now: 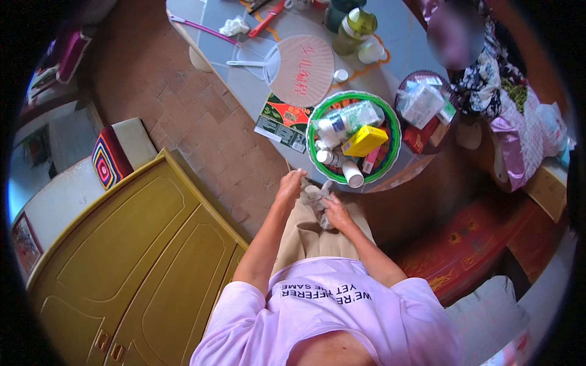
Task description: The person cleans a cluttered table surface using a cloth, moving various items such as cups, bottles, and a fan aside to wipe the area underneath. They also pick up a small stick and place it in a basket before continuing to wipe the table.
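Right hand clutches a crumpled grey cloth-like bundle
Its length points forward; the left hand (grip unclear) curls apart, leftward.

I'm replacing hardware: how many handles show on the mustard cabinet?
2: left handle and right handle, side by side low on the mustard cabinet, lower left. Others may be hidden.

Crumpled grey cloth, soft and bunched into irregular folds; gripped by the right hand, which hides part of its outline; suspended in front of the beige trousers; thin brown stick-like piece, tilted, beside the left hand; contact too small to tell.
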`<action>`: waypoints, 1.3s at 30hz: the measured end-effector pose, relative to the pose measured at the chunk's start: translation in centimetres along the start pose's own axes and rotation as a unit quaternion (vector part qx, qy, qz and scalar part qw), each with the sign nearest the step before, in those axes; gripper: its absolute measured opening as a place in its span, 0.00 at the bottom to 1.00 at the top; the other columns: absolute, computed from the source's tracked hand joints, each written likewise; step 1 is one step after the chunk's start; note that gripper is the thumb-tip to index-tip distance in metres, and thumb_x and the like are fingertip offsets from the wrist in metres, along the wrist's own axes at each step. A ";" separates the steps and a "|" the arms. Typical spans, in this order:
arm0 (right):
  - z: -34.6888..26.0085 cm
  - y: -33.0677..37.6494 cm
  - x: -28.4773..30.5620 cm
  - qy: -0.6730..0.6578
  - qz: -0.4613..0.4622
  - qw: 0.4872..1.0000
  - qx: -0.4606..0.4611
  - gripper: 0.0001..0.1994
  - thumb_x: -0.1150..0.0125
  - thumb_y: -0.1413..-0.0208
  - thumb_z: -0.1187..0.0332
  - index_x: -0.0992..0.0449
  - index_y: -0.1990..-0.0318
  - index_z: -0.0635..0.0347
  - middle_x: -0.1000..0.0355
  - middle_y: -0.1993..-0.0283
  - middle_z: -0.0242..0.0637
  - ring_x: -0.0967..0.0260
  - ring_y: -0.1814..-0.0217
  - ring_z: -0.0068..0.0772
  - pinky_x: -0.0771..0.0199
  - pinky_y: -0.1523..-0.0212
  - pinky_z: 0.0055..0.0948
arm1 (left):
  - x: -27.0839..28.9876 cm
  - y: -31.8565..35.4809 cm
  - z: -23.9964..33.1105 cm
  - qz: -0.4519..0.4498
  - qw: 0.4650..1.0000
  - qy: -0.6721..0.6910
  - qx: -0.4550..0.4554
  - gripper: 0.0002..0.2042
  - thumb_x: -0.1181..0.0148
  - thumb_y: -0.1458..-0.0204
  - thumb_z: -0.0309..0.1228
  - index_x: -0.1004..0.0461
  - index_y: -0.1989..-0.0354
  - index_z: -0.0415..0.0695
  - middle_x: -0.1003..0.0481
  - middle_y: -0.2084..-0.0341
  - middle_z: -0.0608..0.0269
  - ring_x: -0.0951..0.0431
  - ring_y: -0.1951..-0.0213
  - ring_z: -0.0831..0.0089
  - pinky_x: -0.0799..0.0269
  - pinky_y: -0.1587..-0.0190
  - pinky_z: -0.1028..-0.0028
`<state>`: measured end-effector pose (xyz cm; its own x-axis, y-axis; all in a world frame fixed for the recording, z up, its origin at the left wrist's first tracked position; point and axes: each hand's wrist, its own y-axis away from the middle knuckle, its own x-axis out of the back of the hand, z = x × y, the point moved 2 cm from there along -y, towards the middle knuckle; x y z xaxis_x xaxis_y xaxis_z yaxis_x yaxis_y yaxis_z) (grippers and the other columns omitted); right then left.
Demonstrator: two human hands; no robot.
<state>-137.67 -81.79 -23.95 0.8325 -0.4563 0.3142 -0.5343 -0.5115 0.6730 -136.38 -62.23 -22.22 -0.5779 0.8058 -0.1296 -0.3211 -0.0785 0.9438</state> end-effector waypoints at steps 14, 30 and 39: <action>-9.8 -0.8 1.6 -0.073 0.019 0.996 0.053 0.22 0.52 0.56 0.68 0.36 0.51 0.66 0.40 0.49 0.51 0.43 0.45 0.42 0.45 0.46 0.27 | 7.4 6.7 3.5 0.012 0.988 0.134 -0.069 0.13 0.59 0.46 0.42 0.35 0.70 0.46 0.49 0.91 0.75 0.50 0.89 0.82 0.52 0.87 0.80; -14.5 -4.0 3.5 -0.254 -0.072 0.962 0.070 0.22 0.54 0.53 0.75 0.41 0.47 0.65 0.34 0.55 0.32 0.38 0.57 0.18 0.37 0.57 0.19 | 8.8 10.5 3.6 0.047 0.963 0.218 -0.153 0.12 0.60 0.45 0.37 0.33 0.66 0.41 0.39 0.86 0.71 0.37 0.83 0.80 0.39 0.82 0.81; -21.2 -8.7 2.5 -0.300 -0.017 0.954 0.004 0.20 0.54 0.52 0.74 0.39 0.49 0.66 0.34 0.56 0.35 0.37 0.56 0.21 0.37 0.56 0.21 | 17.9 9.0 7.6 0.070 0.971 0.170 -0.151 0.10 0.57 0.46 0.38 0.35 0.65 0.45 0.45 0.87 0.74 0.47 0.88 0.83 0.51 0.88 0.82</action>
<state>-127.86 -63.03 -14.81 0.6166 -0.7730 -0.1494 -0.5116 -0.5376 0.6703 -143.90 -44.02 -13.74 -0.8300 0.5379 -0.1480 -0.3971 -0.3834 0.8338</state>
